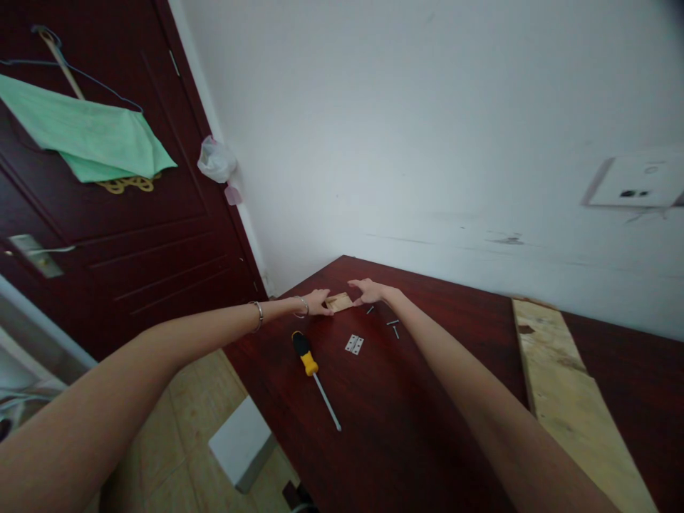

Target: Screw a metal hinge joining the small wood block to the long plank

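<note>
A small light wooden block [339, 303] lies near the far corner of the dark red table. My left hand [319, 302] grips its left end between thumb and fingers. At the block's right end is my right hand [366, 291], fingers spread, holding nothing. A silver hinge [354, 345] rests flat nearer to me. To its left lies a screwdriver [310, 363] with a black and yellow handle, its shaft pointing towards me. Beside my right forearm are several screws [395, 331].
A long wooden board [571, 385] lies on the table [385, 434] at the right. The wall [427, 142] rises behind the table. A white box [241, 438] is on the tiled floor. A dark red door [154, 242] with a green cloth [90, 135] stands at the left.
</note>
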Demonstrator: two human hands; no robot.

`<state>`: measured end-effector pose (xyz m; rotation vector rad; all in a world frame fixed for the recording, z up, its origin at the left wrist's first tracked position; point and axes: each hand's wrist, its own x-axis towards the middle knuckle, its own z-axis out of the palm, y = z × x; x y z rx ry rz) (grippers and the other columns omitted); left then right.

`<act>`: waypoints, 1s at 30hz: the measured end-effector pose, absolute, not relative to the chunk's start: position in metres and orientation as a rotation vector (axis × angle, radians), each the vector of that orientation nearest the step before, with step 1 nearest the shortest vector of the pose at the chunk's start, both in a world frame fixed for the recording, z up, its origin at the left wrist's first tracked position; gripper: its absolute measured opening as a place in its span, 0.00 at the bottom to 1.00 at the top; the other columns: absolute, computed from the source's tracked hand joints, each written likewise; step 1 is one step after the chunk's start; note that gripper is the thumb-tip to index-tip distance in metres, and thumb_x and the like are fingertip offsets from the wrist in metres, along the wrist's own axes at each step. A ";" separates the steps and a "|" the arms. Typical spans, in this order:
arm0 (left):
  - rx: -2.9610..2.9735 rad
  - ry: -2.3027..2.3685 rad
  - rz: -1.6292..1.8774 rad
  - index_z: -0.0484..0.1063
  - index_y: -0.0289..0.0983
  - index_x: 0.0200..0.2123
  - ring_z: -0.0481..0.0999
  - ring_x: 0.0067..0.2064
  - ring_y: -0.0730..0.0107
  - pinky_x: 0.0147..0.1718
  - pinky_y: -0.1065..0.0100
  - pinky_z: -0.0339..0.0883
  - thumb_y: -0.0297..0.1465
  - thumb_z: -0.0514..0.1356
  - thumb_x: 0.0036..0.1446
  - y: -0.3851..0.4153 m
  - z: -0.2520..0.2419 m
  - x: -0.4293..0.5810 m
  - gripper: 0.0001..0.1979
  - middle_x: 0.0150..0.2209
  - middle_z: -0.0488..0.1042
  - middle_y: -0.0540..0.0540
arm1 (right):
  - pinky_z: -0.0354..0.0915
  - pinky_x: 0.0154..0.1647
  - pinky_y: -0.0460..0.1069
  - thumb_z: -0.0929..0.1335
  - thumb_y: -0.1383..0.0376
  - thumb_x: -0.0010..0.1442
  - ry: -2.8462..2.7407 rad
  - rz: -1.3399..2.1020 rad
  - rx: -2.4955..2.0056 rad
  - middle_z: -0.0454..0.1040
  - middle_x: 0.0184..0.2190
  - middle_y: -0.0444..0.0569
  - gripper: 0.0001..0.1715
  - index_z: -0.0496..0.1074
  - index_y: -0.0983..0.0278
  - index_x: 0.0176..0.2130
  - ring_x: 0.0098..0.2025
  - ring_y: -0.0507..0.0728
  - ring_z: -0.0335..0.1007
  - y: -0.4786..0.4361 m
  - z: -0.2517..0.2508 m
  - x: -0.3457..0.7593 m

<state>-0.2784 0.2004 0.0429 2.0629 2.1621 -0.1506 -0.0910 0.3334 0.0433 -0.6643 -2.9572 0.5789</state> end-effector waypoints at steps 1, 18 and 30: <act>2.060 2.161 -0.143 0.52 0.29 0.61 0.62 0.60 0.54 0.56 0.66 0.57 0.44 0.60 0.50 0.201 0.041 -0.280 0.41 0.61 0.58 0.32 | 0.53 0.62 0.54 0.72 0.62 0.50 -2.960 0.591 -0.665 0.58 0.63 0.59 0.48 0.53 0.68 0.64 0.64 0.65 0.53 0.335 0.042 -0.096; 2.006 2.149 -0.102 0.51 0.32 0.61 0.66 0.57 0.56 0.51 0.68 0.62 0.39 0.62 0.50 0.199 0.049 -0.271 0.39 0.60 0.62 0.34 | 0.58 0.61 0.54 0.75 0.60 0.42 -3.038 0.661 -0.600 0.62 0.62 0.54 0.50 0.59 0.62 0.62 0.61 0.65 0.60 0.352 0.020 -0.122; 2.115 2.148 -0.104 0.55 0.31 0.58 0.72 0.51 0.55 0.46 0.67 0.65 0.34 0.65 0.44 0.213 0.049 -0.277 0.38 0.53 0.69 0.35 | 0.64 0.52 0.56 0.75 0.56 0.43 -2.960 0.425 -0.595 0.70 0.54 0.52 0.45 0.61 0.59 0.58 0.56 0.64 0.66 0.335 0.033 -0.108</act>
